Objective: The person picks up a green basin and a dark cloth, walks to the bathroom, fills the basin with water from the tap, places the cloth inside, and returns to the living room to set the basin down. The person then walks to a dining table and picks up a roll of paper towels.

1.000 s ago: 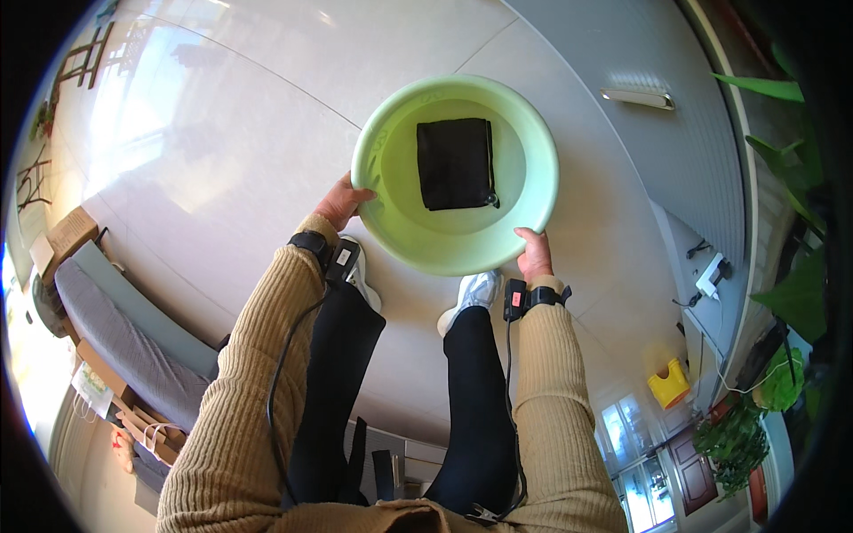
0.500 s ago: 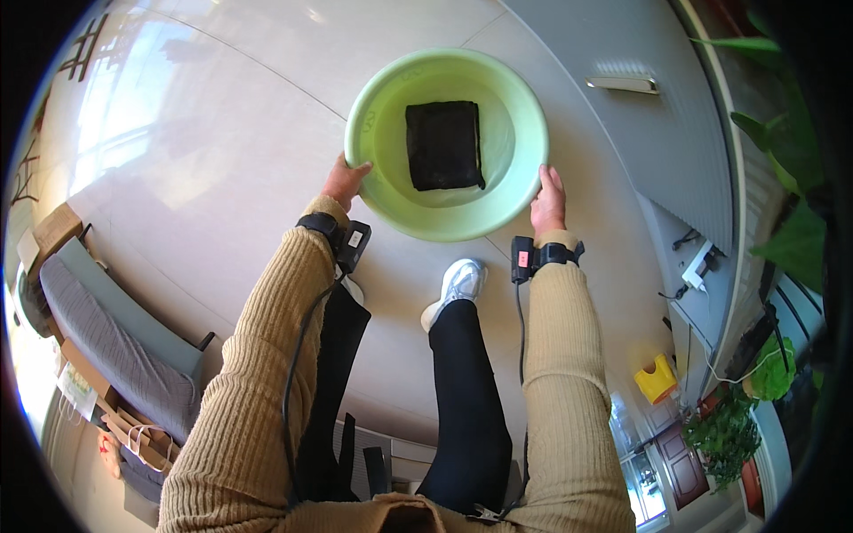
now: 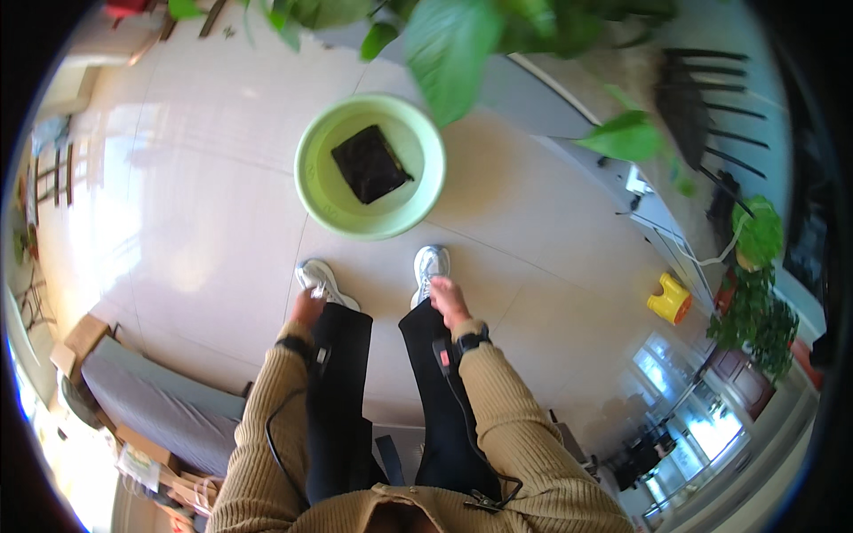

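Note:
A pale green plastic basin (image 3: 311,200) stands on the floor, just beyond my shoes. Flat inside it lies a dark, roughly square piece that looks like folded black cloth (image 3: 369,164). Neither of my hands touches the basin. My left hand (image 3: 307,306) hangs in front of my left shoe, a little blurred, so how its fingers are held is unclear. Close to my right shoe and knee is my right hand (image 3: 450,300), its fingers curled in with nothing visible in them. Both wrists wear black straps with small boxes and cables.
Green plant leaves (image 3: 453,53) hang across the top, overlapping the basin's far right side. A grey cabinet (image 3: 569,164) runs along the right, with a yellow container (image 3: 670,298) on the floor nearby. At lower left is a grey cushioned seat (image 3: 164,404) beside boxes and paper bags.
Both hands have let go of the basin's rim and come back toward my legs. The basin now rests lower and farther off, turned with the cloth in it. My view has shifted, bringing leaves overhead.

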`<state>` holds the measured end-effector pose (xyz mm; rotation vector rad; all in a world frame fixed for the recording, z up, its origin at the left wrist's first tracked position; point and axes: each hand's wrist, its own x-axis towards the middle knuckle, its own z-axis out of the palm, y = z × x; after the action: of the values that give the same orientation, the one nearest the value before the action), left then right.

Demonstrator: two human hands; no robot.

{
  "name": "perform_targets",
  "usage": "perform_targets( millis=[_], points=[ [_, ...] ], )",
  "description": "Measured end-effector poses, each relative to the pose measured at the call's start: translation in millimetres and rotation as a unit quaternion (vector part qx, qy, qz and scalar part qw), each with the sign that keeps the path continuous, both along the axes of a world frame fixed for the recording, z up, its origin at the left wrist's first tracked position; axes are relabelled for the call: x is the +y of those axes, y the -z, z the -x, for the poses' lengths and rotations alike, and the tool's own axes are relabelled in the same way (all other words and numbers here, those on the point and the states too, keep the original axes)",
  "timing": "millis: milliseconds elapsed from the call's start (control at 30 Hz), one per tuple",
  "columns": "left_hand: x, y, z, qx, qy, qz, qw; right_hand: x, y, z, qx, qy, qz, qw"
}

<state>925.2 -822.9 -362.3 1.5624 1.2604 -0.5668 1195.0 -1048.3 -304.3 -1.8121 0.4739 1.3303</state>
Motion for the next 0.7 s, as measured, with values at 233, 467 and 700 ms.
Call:
perform_targets(
  millis=[233, 467, 700],
  points=[
    [30.2, -146.6, 81.4, 0.007, 0.048, 0.084, 0.995, -91.2, -127.8, 21.7, -0.049, -0.013, 0.034, 0.998],
    [112.7, -294.1, 132.5, 0.058, -0.177, 0.146, 0.972, -182.7, -243.5, 88.4, -0.065, 0.146, 0.097, 0.982],
    [124.0, -376.4, 147.8, 0.049, -0.203, 0.140, 0.968, -182.1, -296.6, 158.8, 0.059, 0.227, -0.011, 0.972]
  ],
)
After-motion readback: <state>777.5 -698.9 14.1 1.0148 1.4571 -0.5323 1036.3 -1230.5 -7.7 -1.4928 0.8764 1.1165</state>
